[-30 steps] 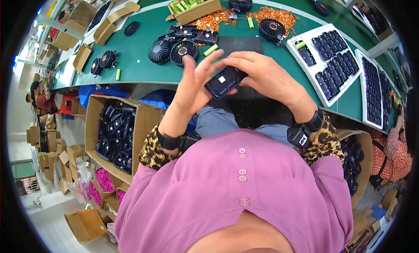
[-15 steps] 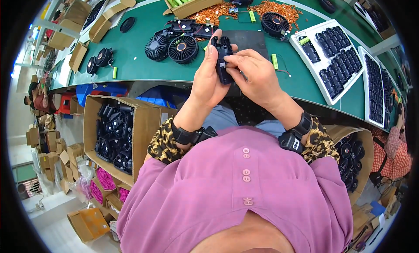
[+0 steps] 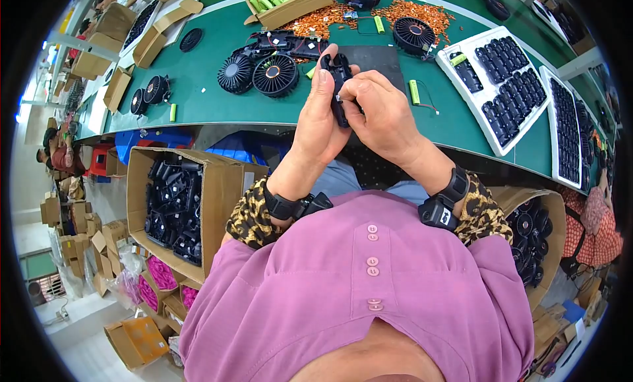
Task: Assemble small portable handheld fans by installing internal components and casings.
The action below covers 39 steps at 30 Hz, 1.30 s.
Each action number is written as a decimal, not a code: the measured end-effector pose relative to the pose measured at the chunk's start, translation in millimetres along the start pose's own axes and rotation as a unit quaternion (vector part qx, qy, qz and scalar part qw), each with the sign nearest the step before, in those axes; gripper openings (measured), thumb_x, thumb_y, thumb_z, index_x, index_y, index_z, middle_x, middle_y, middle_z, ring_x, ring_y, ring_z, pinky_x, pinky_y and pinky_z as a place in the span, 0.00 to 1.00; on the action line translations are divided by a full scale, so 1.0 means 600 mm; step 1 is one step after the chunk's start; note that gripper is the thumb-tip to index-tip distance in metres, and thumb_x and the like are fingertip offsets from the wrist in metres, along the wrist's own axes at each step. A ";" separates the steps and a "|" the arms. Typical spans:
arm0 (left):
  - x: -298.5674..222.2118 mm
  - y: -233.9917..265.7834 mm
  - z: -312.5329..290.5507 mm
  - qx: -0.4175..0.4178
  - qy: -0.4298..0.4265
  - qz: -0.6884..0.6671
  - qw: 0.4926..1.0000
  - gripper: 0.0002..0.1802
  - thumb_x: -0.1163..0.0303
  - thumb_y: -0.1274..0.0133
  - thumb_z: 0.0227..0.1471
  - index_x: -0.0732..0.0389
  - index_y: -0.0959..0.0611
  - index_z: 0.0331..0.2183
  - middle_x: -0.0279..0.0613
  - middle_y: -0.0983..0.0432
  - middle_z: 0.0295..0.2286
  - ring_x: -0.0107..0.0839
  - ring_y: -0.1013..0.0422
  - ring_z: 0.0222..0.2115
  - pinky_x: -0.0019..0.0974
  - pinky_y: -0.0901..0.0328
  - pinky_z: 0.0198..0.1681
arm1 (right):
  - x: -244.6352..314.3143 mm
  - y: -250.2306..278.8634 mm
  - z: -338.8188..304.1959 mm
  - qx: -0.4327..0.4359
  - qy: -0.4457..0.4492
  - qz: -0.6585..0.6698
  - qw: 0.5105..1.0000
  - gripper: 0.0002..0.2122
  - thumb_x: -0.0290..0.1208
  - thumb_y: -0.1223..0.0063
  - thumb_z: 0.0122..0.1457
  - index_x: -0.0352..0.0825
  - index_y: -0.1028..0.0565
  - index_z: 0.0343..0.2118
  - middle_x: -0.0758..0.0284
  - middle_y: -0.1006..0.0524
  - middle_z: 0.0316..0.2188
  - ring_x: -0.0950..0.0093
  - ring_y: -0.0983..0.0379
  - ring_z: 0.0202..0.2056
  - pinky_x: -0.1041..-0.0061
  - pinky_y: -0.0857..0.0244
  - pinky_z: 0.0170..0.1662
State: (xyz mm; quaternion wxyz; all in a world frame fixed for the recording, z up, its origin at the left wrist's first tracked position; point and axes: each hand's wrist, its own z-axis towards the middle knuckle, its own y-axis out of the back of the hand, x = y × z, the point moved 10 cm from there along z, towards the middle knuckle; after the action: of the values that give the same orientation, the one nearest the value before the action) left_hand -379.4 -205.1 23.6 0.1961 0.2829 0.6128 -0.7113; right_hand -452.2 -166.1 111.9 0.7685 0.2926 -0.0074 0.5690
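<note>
Over the near edge of the green table, my left hand [image 3: 315,115] holds a black plastic housing [image 3: 340,71] upright against its palm, thumb along one side. My right hand [image 3: 381,108] presses bent thumb and fingertips on the housing's lower part, beside a small white piece. Whether those fingertips pinch something small is hidden. Just left of the housing stand black round fans [image 3: 275,75] with radial ribs, close to other black housings [image 3: 293,44]. A green battery cell [image 3: 414,92] with thin wires lies to the right of my hands.
White trays [image 3: 493,148] of black housings stand on the right. Orange small parts [image 3: 415,14] and a carton of green cells [image 3: 290,7] sit at the back. Below the table, a cardboard box [image 3: 217,204] of black parts stands left, another box [image 3: 552,250] right.
My right hand has shifted slightly left and curled more tightly over the housing, covering more of its lower part. The housing has turned a little in my left hand.
</note>
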 end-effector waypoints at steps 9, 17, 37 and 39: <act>0.004 -0.009 0.001 0.016 0.012 -0.003 1.000 0.28 0.53 0.65 0.64 0.50 0.44 0.61 0.43 0.35 0.49 0.32 0.35 0.48 0.38 0.40 0.55 | -0.003 -0.007 -0.011 0.008 0.015 0.010 1.000 0.15 0.12 0.46 0.45 0.34 0.37 0.33 0.62 0.30 0.27 0.60 0.29 0.32 0.63 0.30 0.42; 0.010 -0.002 0.010 0.036 0.013 -0.030 0.999 0.29 0.52 0.64 0.63 0.49 0.44 0.61 0.44 0.34 0.50 0.33 0.34 0.48 0.39 0.36 0.51 | -0.045 0.053 -0.020 -0.076 -0.064 0.008 0.995 0.12 0.13 0.50 0.44 0.33 0.35 0.32 0.64 0.30 0.29 0.61 0.31 0.33 0.64 0.34 0.42; -0.055 0.109 -0.028 -0.019 -0.004 0.101 0.995 0.34 0.43 0.69 0.62 0.63 0.35 0.55 0.45 0.29 0.38 0.32 0.28 0.33 0.34 0.31 0.40 | -0.491 0.022 -0.003 0.496 -0.293 -0.125 0.808 0.51 0.24 0.30 0.30 0.44 0.45 0.63 0.56 0.39 0.59 0.61 0.44 0.61 0.66 0.45 0.61; -0.055 0.118 -0.030 -0.025 -0.002 0.105 0.994 0.34 0.43 0.69 0.62 0.62 0.34 0.54 0.45 0.29 0.38 0.31 0.28 0.33 0.34 0.32 0.39 | -0.462 0.018 -0.013 0.541 -0.305 -0.134 0.772 0.49 0.23 0.29 0.28 0.42 0.42 0.61 0.55 0.37 0.58 0.60 0.43 0.60 0.64 0.43 0.59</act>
State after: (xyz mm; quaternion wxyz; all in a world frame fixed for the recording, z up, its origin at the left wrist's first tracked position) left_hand -307.1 -202.1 -11.0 0.2778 0.3394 0.5969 -0.6719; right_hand -562.1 -401.4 14.8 0.5092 0.8163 0.1068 0.2508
